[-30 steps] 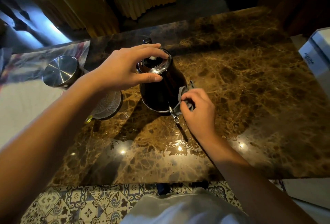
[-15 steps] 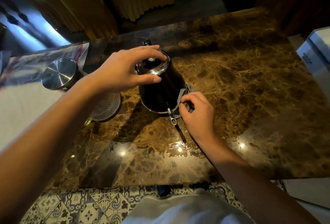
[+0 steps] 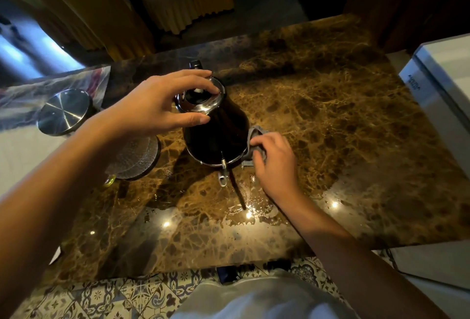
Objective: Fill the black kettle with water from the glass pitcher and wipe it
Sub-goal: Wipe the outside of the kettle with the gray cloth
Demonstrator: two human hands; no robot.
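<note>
Pressing a grey cloth [image 3: 254, 138] against the black kettle [image 3: 216, 138]'s lower side, the right hand [image 3: 276, 163] grips it with curled fingers. Farther on, the left hand [image 3: 157, 107] clasps the kettle's chrome top between thumb and fingers; the glass pitcher [image 3: 134, 158] stands just left on the marble counter [image 3: 330, 128].

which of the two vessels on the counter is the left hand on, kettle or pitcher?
The black kettle: the left hand grips its shiny rim. The glass pitcher, left of it with a steel lid, is untouched. The right hand holds a grey cloth against the kettle.
</note>
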